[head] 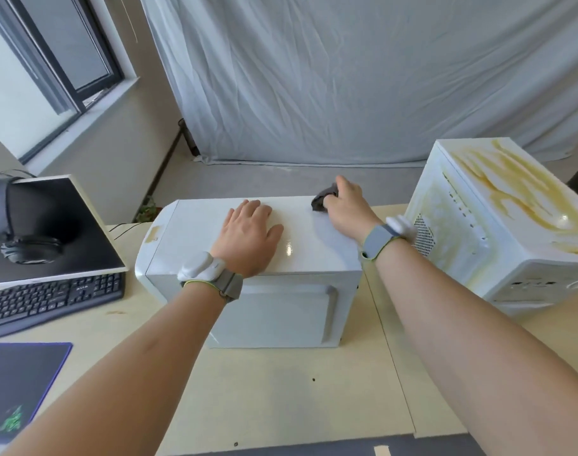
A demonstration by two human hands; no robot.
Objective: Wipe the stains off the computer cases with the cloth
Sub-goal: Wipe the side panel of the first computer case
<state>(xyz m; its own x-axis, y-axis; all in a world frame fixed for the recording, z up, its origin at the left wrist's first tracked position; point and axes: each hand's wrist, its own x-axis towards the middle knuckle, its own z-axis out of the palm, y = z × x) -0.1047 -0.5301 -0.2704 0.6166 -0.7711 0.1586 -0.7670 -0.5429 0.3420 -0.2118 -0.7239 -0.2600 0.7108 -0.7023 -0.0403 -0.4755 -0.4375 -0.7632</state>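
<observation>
Head view: the left hand (248, 236) lies flat, fingers straight, on top of the white computer case (258, 258) at the middle of the table (281, 390). Beyond and to its right, the right hand (347, 205) has its fingers curled round a dark cloth (324, 199), pressed on that case's far right corner. Further right of that hand stands a second case (505, 225), streaked with yellow stains (511, 185).

Both forearms are showing bare; each wrist is wearing a grey band (230, 286) edged in yellow-green, carrying a white device (198, 266).
</observation>
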